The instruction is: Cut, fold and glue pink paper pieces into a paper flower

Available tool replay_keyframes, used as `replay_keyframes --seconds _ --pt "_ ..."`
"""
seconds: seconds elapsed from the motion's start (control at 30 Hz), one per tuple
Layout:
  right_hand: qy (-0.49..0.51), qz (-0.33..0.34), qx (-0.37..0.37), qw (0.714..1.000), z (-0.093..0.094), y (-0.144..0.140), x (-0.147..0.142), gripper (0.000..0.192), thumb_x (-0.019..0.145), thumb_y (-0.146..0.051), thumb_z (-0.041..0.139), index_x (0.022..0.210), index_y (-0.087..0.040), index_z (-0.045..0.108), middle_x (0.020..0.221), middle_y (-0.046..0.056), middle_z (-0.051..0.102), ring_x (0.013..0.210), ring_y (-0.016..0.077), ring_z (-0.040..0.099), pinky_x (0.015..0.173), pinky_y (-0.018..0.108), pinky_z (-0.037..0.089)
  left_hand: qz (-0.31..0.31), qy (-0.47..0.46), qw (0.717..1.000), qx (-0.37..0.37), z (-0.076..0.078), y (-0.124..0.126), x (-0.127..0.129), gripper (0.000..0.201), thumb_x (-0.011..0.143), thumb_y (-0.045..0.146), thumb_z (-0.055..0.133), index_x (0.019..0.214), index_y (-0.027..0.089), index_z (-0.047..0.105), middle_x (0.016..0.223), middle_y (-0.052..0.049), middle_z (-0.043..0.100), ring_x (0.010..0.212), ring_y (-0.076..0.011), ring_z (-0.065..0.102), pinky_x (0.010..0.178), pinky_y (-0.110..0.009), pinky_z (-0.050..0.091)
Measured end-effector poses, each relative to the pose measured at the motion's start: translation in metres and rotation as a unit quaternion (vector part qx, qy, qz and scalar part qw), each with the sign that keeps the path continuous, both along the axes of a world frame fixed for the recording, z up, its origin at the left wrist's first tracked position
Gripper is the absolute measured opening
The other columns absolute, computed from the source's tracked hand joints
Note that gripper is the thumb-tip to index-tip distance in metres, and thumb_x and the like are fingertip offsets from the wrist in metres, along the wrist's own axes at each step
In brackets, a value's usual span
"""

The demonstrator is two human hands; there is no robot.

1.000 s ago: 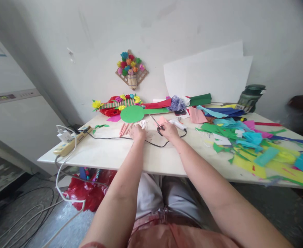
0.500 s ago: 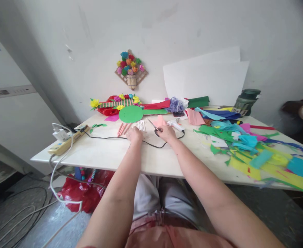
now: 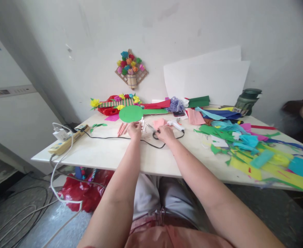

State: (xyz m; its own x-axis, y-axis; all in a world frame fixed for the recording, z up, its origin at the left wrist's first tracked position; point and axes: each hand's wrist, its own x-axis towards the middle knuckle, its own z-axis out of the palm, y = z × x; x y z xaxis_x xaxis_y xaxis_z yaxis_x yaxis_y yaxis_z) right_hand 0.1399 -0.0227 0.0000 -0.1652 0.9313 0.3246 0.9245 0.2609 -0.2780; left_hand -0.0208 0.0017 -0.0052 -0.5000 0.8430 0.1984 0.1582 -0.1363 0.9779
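My left hand (image 3: 135, 131) is closed in a pinch, with a thin white piece (image 3: 142, 122) rising from its fingertips; its exact kind is too small to tell. More white pieces lie just beside it, partly hidden. Left of this hand rest several rolled pink strips (image 3: 121, 129). My right hand (image 3: 166, 133) has its fingers closed at the dark handles of a pair of scissors (image 3: 150, 127), held low over the table with the blades toward my left hand. Behind the right hand are a folded pink paper (image 3: 160, 122) and a white glue gun (image 3: 176, 125).
A black cord (image 3: 107, 137) crosses the table from a power strip (image 3: 68, 141). A green paper disc with a handle (image 3: 131, 114) lies behind my hands. Coloured paper scraps (image 3: 254, 148) cover the right side, near a dark bottle (image 3: 247, 101).
My left hand has lifted slightly, and a white piece now stands up from its fingers. My right hand has shifted a little left, lowering the scissors toward the table.
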Motion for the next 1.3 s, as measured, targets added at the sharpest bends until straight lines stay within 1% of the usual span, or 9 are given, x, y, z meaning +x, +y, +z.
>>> replay_keyframes --seconds 0.07,0.2,0.3,0.4,0.53,0.63,0.83,1.03,1.3 --pt "-0.002 0.015 0.01 1.0 -0.001 0.0 0.0 0.024 0.081 -0.025 0.052 0.094 -0.014 0.07 0.097 0.014 0.069 0.098 0.0249 0.061 0.08 0.03 0.044 -0.045 -0.078 0.995 0.039 -0.001 0.0 0.001 0.02 0.071 0.029 0.065 0.082 0.015 0.056 0.062 -0.003 0.063 0.051 -0.0129 0.058 0.053 -0.025 0.043" --pt "0.007 -0.014 0.047 0.999 0.0 -0.003 0.001 0.027 0.084 -0.024 0.047 0.095 -0.015 0.07 0.096 0.014 0.069 0.095 0.0254 0.062 0.08 0.032 0.044 -0.156 -0.177 0.968 0.09 0.0 -0.002 0.003 0.036 0.06 0.033 0.075 0.082 0.013 0.055 0.056 -0.001 0.062 0.042 -0.0068 0.049 0.045 -0.019 0.037" --pt "0.059 -0.04 0.067 0.995 0.001 -0.003 0.002 0.029 0.085 -0.026 0.045 0.094 -0.016 0.071 0.094 0.014 0.07 0.093 0.0255 0.063 0.081 0.034 0.045 -0.221 -0.187 0.953 0.091 0.001 -0.005 0.004 0.043 0.055 0.036 0.078 0.082 0.013 0.054 0.055 0.0 0.062 0.041 -0.0061 0.048 0.042 -0.018 0.033" --pt "0.191 -0.008 0.055 0.98 0.002 0.001 0.003 0.026 0.084 -0.029 0.049 0.087 -0.017 0.072 0.085 0.01 0.071 0.084 0.0223 0.064 0.077 0.032 0.047 -0.258 -0.16 0.949 0.089 0.0 -0.006 0.006 0.044 0.053 0.037 0.079 0.08 0.014 0.054 0.055 0.0 0.062 0.04 -0.007 0.049 0.04 -0.019 0.032" --pt "0.439 0.059 -0.015 0.896 0.001 0.007 0.004 0.028 0.08 -0.038 0.054 0.085 -0.015 0.07 0.066 0.004 0.068 0.053 0.0141 0.058 0.054 0.026 0.048 -0.293 -0.111 0.945 0.096 -0.003 -0.006 0.009 0.041 0.053 0.036 0.079 0.079 0.014 0.055 0.055 0.0 0.063 0.041 -0.0068 0.048 0.04 -0.019 0.032" --pt "0.535 0.078 -0.048 0.84 0.003 0.006 0.004 0.027 0.072 -0.042 0.062 0.075 -0.015 0.066 0.059 0.001 0.064 0.043 0.01 0.05 0.045 0.023 0.043 -0.327 -0.071 0.938 0.088 -0.004 -0.009 0.012 0.038 0.055 0.036 0.079 0.077 0.014 0.056 0.054 0.001 0.062 0.041 -0.0066 0.048 0.04 -0.019 0.033" --pt "0.6 0.067 -0.076 0.793 0.004 0.004 0.005 0.027 0.061 -0.034 0.073 0.055 -0.015 0.055 0.05 0.0 0.06 0.039 0.0068 0.045 0.039 0.019 0.035 -0.365 -0.018 0.929 0.054 0.0 -0.016 0.016 0.036 0.056 0.038 0.079 0.073 0.013 0.059 0.057 -0.001 0.063 0.044 -0.0074 0.049 0.043 -0.02 0.035" --pt "0.669 0.075 -0.08 0.735 0.002 0.008 0.006 0.024 0.066 -0.033 0.069 0.057 -0.015 0.055 0.053 0.002 0.062 0.039 0.0067 0.047 0.032 0.017 0.026 -0.334 -0.134 0.932 0.04 -0.001 -0.011 0.011 0.048 0.066 0.055 0.067 0.08 0.01 0.063 0.062 -0.006 0.064 0.047 -0.0087 0.053 0.044 -0.021 0.038" --pt "0.725 0.125 -0.075 0.674 0.001 0.011 0.011 0.028 0.058 -0.036 0.075 0.063 -0.015 0.058 0.057 0.001 0.063 0.043 0.0064 0.049 0.033 0.016 0.028 -0.35 -0.101 0.931 0.036 -0.005 -0.011 0.008 0.038 0.055 0.044 0.078 0.063 0.013 0.058 0.054 0.0 0.058 0.041 -0.0045 0.044 0.04 -0.018 0.03"
